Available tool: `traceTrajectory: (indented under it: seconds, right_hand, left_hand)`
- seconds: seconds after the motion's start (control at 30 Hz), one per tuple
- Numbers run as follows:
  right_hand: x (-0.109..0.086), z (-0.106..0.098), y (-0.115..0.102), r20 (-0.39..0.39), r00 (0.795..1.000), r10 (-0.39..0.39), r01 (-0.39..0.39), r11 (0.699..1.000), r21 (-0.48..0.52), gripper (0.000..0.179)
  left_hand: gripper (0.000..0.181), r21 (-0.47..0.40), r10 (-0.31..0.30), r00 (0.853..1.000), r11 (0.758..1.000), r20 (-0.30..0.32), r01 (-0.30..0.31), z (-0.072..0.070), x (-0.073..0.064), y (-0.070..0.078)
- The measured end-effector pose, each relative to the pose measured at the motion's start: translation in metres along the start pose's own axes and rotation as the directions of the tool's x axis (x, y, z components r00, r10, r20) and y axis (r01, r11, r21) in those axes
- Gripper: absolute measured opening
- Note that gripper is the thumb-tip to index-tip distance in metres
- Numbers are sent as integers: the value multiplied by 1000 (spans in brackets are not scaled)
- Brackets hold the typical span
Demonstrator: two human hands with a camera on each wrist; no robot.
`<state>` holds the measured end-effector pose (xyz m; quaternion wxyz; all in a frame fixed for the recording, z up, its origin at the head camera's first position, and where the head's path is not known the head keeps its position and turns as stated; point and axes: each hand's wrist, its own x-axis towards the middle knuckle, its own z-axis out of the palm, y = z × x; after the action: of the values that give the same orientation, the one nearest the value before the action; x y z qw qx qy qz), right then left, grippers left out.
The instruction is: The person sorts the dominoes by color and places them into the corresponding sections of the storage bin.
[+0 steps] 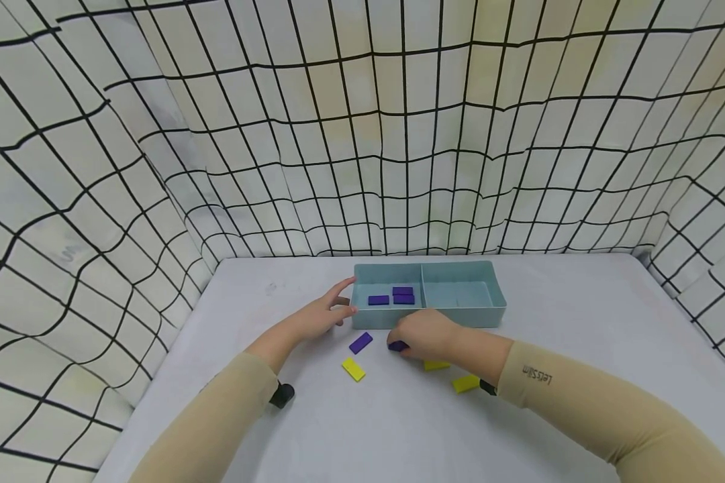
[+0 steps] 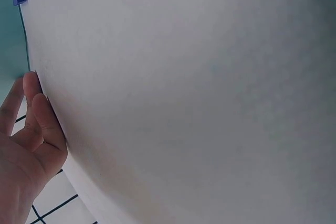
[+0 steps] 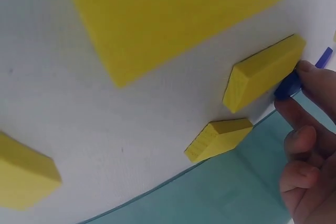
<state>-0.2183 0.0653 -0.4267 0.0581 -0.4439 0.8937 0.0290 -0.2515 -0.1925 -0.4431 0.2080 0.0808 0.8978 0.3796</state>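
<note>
Netted enclosure, three sides in view.
I find a white tabletop before me. Past its far edge stands a pale back wall with faint yellowish patches, crossed by black netting; left wall and right wall are netted likewise. Shadows are soft.

Five purple blocks, five yellow blocks

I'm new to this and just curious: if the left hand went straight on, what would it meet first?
Most likely the left end of the teal tray: the left hand points right at it, though it's hard to tell whether they touch.
</note>
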Motion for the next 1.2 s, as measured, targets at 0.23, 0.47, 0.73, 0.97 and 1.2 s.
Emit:
traceTrajectory:
  seconds: [0.23, 0.47, 0.73, 0.97, 1.2]
  right_hand:
    - [-3, -5, -2, 2, 1000, -1, 1, 1000, -19, 26]
    - [-6, -20, -5, -7, 1000, 22, -22, 1000, -4, 30]
    - [-9, -36, -2, 0, 1000, 7, -7, 998, 57, 30]
    - [-9, -53, 7, -12, 999, 31, -30, 999, 34, 29]
    - [-7, -70, 19, -61, 998, 26, -25, 1000, 7, 30]
  left_hand:
    - [70, -1, 8, 1000, 1000, -1, -8, -1, -1, 0]
    - [69, -8, 14, 1000, 1000, -1, -14, -1, -3, 2]
    - [70, -3, 16, 1000, 1000, -2, -16, 0, -4, 2]
    - [69, -7, 18, 1000, 1000, -1, -18, 0, -3, 1]
    - [70, 4, 18, 1000, 1000, 0, -18, 0, -2, 2]
